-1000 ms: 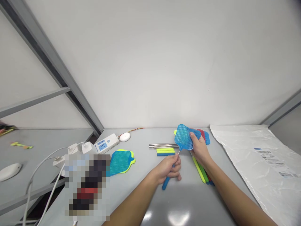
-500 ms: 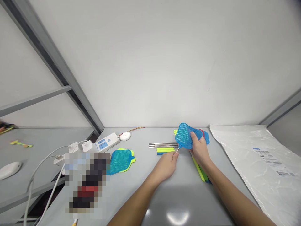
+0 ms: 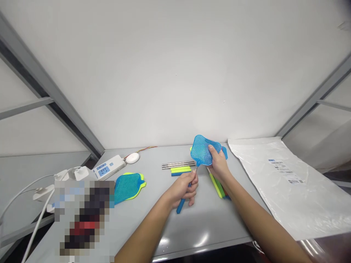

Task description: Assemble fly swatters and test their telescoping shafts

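"What might go wrong?"
"The left hand (image 3: 182,186) curls snugly round the blue handle (image 3: 180,206); the right hand (image 3: 219,162) pinches the blue mesh head (image 3: 201,150), raised over the table (image 3: 153,190), right of centre; a loose pinch could let it twist."
"And the room?"
"Table grey, glossy; pale wall (image 3: 175,73) far; white mailer (image 3: 263,197) right."

Grey table (image 3: 153,190) with rods (image 3: 177,164), swatter heads (image 3: 127,186)
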A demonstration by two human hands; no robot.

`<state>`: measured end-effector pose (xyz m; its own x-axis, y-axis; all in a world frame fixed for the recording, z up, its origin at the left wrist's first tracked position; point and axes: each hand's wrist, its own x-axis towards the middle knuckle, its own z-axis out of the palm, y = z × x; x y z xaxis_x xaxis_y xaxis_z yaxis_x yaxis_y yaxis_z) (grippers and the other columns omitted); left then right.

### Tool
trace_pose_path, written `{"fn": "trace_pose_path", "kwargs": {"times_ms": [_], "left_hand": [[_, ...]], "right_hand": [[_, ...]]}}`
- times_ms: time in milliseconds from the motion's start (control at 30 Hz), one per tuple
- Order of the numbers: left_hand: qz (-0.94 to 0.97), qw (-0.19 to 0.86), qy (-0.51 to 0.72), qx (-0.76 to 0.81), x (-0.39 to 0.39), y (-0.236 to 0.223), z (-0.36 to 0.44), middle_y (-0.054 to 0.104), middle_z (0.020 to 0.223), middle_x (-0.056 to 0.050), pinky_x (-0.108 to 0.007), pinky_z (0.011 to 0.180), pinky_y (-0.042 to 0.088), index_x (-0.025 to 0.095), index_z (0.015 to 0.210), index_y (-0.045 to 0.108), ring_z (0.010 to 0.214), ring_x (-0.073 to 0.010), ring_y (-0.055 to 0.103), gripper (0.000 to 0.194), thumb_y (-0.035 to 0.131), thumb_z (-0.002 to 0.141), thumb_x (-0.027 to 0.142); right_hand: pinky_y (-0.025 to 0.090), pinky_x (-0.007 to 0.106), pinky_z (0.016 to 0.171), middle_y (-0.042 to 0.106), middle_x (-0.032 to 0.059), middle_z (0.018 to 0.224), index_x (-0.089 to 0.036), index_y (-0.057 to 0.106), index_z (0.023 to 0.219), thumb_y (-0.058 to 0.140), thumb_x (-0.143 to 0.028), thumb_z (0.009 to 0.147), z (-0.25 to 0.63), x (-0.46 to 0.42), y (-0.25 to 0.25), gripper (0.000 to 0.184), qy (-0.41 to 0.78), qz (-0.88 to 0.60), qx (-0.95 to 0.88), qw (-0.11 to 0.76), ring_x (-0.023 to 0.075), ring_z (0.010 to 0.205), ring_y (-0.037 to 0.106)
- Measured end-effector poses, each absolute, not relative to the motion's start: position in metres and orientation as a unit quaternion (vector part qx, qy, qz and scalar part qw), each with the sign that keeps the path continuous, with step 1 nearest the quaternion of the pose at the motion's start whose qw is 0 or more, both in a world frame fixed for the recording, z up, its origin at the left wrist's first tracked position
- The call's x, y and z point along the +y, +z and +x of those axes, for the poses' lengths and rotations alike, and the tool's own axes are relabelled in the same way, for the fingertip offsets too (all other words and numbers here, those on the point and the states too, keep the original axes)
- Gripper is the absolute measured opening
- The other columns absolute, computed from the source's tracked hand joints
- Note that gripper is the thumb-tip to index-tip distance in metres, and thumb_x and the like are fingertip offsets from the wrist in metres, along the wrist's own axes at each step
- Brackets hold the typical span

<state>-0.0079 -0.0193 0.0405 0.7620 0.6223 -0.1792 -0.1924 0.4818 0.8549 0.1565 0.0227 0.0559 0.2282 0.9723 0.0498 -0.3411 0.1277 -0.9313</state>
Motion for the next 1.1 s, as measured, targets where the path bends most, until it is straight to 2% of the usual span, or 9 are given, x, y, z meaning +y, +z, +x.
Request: {"fn": "trace_pose_path", "kwargs": {"times_ms": [233,300,467,567,667,767,867,1000,1100], "left_hand": [[0.422,0.843,0.256,0.215,-0.018,0.036,-0.007,0.029,0.047,0.011,-0.022,0.036,0.044,0.019,0.072,0.043,0.029,-0.0029,0.018,0.040,0.044,0.091,0.055],[0.416,0.846,0.257,0.213,-0.018,0.036,-0.007,0.031,0.049,0.011,-0.022,0.037,0.045,0.018,0.074,0.046,0.030,-0.0027,0.020,0.039,0.044,0.091,0.054],[0.386,0.850,0.292,0.209,-0.017,0.035,-0.007,0.032,0.049,0.011,-0.021,0.035,0.044,0.019,0.087,0.052,0.029,-0.0033,0.019,0.035,0.043,0.092,0.053],[0.356,0.833,0.363,0.219,-0.015,0.036,-0.006,0.031,0.047,0.012,-0.021,0.034,0.042,0.019,0.087,0.054,0.028,-0.0035,0.017,0.034,0.046,0.091,0.051],[0.331,0.806,0.438,0.222,-0.012,0.038,-0.007,0.031,0.045,0.011,-0.021,0.038,0.043,0.018,0.085,0.054,0.030,-0.0045,0.022,0.034,0.046,0.092,0.051],[0.292,0.773,0.522,0.211,-0.007,0.044,-0.013,0.037,0.050,0.009,-0.018,0.047,0.044,0.018,0.089,0.057,0.039,-0.0055,0.038,0.029,0.048,0.092,0.045],[0.227,0.746,0.601,0.176,0.000,0.050,-0.023,0.045,0.060,0.005,-0.019,0.057,0.046,0.018,0.089,0.058,0.054,-0.0076,0.049,0.021,0.052,0.091,0.038],[0.174,0.730,0.638,0.174,0.003,0.054,-0.033,0.058,0.083,-0.002,-0.024,0.065,0.050,0.020,0.089,0.058,0.070,-0.0116,0.056,0.022,0.050,0.093,0.040],[0.159,0.751,0.615,0.180,0.000,0.055,-0.033,0.059,0.092,-0.003,-0.025,0.065,0.051,0.022,0.090,0.058,0.074,-0.0132,0.058,0.024,0.046,0.093,0.042]], "right_hand": [[0.019,0.020,0.034,0.036,-0.0112,0.046,-0.025,0.046,0.073,0.066,-0.057,0.073,0.161,0.022,0.059,0.039,0.529,-0.412,-0.375,0.640,0.0063,0.035,0.028],[0.017,0.020,0.034,0.033,-0.0113,0.046,-0.025,0.043,0.071,0.065,-0.059,0.073,0.162,0.021,0.061,0.041,0.531,-0.407,-0.381,0.638,0.0058,0.035,0.027],[0.019,0.019,0.035,0.032,-0.0114,0.048,-0.024,0.042,0.072,0.060,-0.059,0.078,0.152,0.014,0.060,0.040,0.535,-0.395,-0.428,0.612,0.0051,0.036,0.026],[0.023,0.019,0.036,0.035,-0.0108,0.048,-0.023,0.048,0.074,0.059,-0.058,0.080,0.135,0.005,0.053,0.037,0.540,-0.385,-0.485,0.570,0.0053,0.036,0.029],[0.036,0.021,0.042,0.051,-0.0064,0.059,-0.023,0.058,0.094,0.057,-0.055,0.083,0.117,-0.007,0.047,0.034,0.537,-0.373,-0.545,0.525,0.0086,0.044,0.046],[0.046,0.027,0.059,0.060,-0.0011,0.078,-0.024,0.053,0.117,0.054,-0.050,0.087,0.108,-0.016,0.044,0.040,0.512,-0.372,-0.586,0.506,0.0138,0.065,0.059],[0.046,0.030,0.073,0.057,0.0009,0.087,-0.023,0.051,0.119,0.056,-0.044,0.087,0.107,-0.021,0.042,0.039,0.480,-0.382,-0.609,0.503,0.0163,0.083,0.057],[0.043,0.030,0.071,0.055,0.0008,0.088,-0.022,0.049,0.116,0.056,-0.035,0.088,0.103,-0.029,0.037,0.032,0.445,-0.392,-0.674,0.441,0.0152,0.079,0.053],[0.042,0.030,0.072,0.057,0.0009,0.091,-0.022,0.048,0.111,0.055,-0.030,0.088,0.097,-0.033,0.032,0.025,0.423,-0.408,-0.698,0.409,0.0147,0.079,0.053]]}}
